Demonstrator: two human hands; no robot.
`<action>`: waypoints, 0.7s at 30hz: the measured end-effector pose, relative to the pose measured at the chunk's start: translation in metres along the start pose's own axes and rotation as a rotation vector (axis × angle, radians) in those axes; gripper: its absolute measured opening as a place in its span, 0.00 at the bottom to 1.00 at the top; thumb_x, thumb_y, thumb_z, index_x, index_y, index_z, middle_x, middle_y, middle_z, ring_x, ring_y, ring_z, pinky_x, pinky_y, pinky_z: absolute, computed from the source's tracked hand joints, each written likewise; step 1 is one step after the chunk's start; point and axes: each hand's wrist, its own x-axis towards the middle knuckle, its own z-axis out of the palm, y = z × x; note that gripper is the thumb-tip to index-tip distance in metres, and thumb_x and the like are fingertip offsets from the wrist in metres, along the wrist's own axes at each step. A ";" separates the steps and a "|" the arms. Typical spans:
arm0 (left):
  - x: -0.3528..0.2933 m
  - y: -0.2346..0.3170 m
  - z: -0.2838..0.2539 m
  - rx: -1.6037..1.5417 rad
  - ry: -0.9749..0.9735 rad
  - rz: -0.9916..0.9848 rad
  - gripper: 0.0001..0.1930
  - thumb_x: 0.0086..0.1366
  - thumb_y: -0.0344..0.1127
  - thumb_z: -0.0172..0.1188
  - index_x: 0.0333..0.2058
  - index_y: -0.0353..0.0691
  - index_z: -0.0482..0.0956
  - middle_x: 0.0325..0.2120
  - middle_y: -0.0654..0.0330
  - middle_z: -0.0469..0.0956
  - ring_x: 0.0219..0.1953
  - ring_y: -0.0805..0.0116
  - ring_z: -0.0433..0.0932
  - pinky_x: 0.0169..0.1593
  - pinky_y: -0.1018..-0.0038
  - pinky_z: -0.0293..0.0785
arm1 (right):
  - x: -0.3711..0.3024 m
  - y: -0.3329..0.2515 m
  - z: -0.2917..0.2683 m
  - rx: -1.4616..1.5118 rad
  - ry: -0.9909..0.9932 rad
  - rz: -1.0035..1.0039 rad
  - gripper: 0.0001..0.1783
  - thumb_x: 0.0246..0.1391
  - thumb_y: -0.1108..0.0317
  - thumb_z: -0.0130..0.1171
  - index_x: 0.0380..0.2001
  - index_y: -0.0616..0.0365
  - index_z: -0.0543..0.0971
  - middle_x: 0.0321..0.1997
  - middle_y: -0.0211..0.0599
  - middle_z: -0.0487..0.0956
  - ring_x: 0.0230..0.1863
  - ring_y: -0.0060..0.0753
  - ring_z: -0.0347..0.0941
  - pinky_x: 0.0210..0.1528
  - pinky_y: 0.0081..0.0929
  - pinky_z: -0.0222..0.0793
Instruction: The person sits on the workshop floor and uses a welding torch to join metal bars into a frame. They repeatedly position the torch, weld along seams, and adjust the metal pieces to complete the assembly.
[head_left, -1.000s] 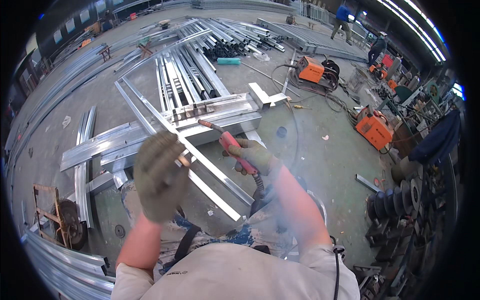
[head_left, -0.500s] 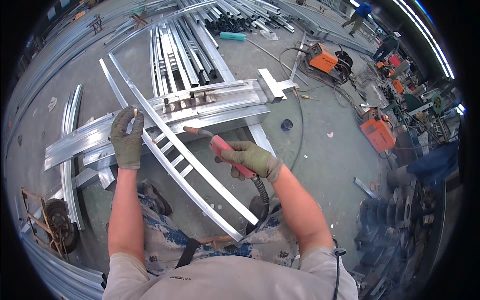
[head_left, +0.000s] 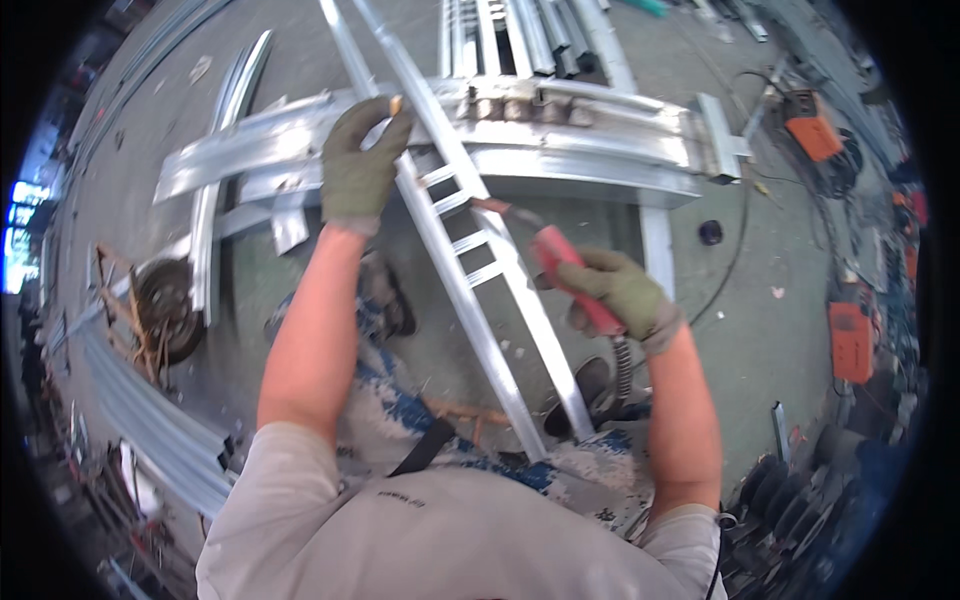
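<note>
A ladder-like metal frame [head_left: 515, 270], two long silver rails joined by several short crosspieces, slants from the far side down to my legs. It rests across broad silver metal beams. My gloved left hand [head_left: 362, 165] is closed around its left rail; a small tan spot shows at the fingertips, too small to make out. In my gloved right hand [head_left: 615, 292] is a red welding torch [head_left: 570, 265]. The torch's copper-coloured nozzle points left, close to the right rail by the crosspieces. A ribbed black cable sleeve runs down from its handle.
Metal tubes [head_left: 540, 40] lie stacked beyond the beams. Orange machines [head_left: 852, 342] stand at the right, with a cable across the floor. A wheeled cart [head_left: 165, 310] and long profiles [head_left: 160, 400] are at the left. My shoe [head_left: 580, 395] is beside the frame's near end.
The view has tilted down and swung left, so everything sits further right. The torch nozzle has come nearer the frame's right rail. My left hand remains on the left rail.
</note>
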 end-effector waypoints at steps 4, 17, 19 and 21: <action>0.001 -0.007 0.005 0.048 0.005 0.073 0.15 0.64 0.37 0.74 0.47 0.39 0.88 0.43 0.62 0.87 0.46 0.73 0.82 0.51 0.73 0.78 | 0.008 0.008 -0.006 0.124 -0.055 0.043 0.30 0.66 0.55 0.63 0.62 0.66 0.75 0.51 0.39 0.84 0.24 0.21 0.75 0.23 0.22 0.70; -0.002 0.005 0.007 -0.007 -0.049 0.000 0.16 0.64 0.40 0.72 0.46 0.36 0.88 0.43 0.54 0.84 0.46 0.62 0.82 0.50 0.66 0.77 | 0.034 -0.001 0.012 0.113 -0.129 0.047 0.28 0.67 0.53 0.64 0.58 0.66 0.77 0.44 0.34 0.84 0.23 0.19 0.75 0.21 0.21 0.70; -0.001 0.005 0.008 -0.034 -0.053 -0.014 0.16 0.64 0.40 0.72 0.46 0.36 0.88 0.43 0.53 0.84 0.45 0.62 0.82 0.50 0.66 0.77 | 0.037 0.000 0.013 0.116 -0.133 0.049 0.28 0.67 0.53 0.64 0.58 0.66 0.78 0.44 0.34 0.84 0.23 0.18 0.75 0.21 0.21 0.71; -0.002 0.009 0.008 -0.028 -0.060 -0.034 0.15 0.65 0.38 0.73 0.48 0.39 0.87 0.40 0.60 0.86 0.39 0.73 0.82 0.41 0.74 0.78 | 0.037 -0.002 0.015 0.112 -0.130 0.058 0.27 0.67 0.54 0.64 0.58 0.65 0.78 0.44 0.34 0.84 0.23 0.18 0.74 0.21 0.20 0.71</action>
